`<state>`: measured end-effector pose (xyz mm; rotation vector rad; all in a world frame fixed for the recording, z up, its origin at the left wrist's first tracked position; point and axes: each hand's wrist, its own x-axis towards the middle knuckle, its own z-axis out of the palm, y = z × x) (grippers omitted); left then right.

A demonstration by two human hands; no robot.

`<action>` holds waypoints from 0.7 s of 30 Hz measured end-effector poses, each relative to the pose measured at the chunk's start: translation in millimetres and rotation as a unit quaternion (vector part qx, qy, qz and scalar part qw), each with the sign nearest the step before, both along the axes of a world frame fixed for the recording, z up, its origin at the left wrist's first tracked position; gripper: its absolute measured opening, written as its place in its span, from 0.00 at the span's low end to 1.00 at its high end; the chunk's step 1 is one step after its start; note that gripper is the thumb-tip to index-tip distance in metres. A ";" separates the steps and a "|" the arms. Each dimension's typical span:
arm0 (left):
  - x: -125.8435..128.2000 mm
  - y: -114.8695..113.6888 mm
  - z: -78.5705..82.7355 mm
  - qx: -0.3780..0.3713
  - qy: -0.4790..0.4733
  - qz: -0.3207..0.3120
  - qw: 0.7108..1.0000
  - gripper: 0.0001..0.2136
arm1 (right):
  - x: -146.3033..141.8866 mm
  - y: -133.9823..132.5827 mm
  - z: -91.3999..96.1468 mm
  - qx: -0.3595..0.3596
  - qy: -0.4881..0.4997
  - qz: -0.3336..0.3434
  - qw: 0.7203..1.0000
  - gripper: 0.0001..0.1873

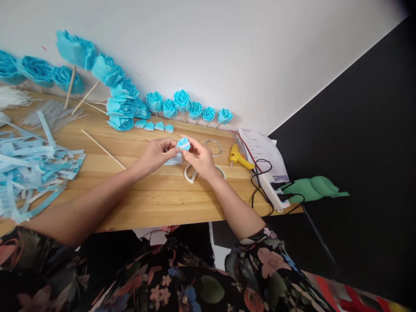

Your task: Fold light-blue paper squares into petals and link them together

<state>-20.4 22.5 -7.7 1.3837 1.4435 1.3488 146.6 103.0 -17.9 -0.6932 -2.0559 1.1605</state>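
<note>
Between the fingertips of both hands, above the middle of the wooden table (156,203), is a small folded piece of blue crepe paper (183,142) with a pale strip across its front. My left hand (160,151) pinches its left edge. On the other side, my right hand (199,157) grips it with thumb and fingers. Pale blue paper (174,160) lies on the table under the hands. A white looped object (189,174) is partly covered by my right hand, so its kind is unclear. Several small folded blue pieces (159,126) lie in a row beyond my left hand.
Several blue paper roses (182,101) on sticks line the wall. Cut paper strips (29,164) are heaped at left, near a loose wooden stick (103,148). To the right are a pale ring (213,147), a yellow glue gun (239,157), printed sheets (260,147) and a power strip (273,193) with black cables.
</note>
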 end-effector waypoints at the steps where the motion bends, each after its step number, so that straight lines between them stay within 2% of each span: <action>1: -0.3 0.7 -1.8 0.006 0.009 0.001 1.000 0.11 | -0.3 -0.5 0.1 0.006 -0.004 -0.004 1.000 0.25; 8: -3.2 1.3 -2.1 -0.016 0.015 0.015 1.000 0.09 | -0.8 1.7 -1.3 -0.001 0.001 -0.007 1.000 0.24; 14: -4.1 2.4 0.5 -0.028 0.015 -0.010 0.999 0.08 | 2.1 3.7 2.9 -0.037 0.027 0.044 0.998 0.26; 18: -4.0 2.6 -1.5 -0.023 0.038 -0.020 0.999 0.09 | 2.9 3.5 3.3 -0.021 0.004 0.009 1.000 0.27; 21: -3.2 2.0 -1.9 -0.009 0.039 -0.021 0.999 0.10 | 2.4 2.9 2.0 -0.019 0.012 0.013 1.000 0.28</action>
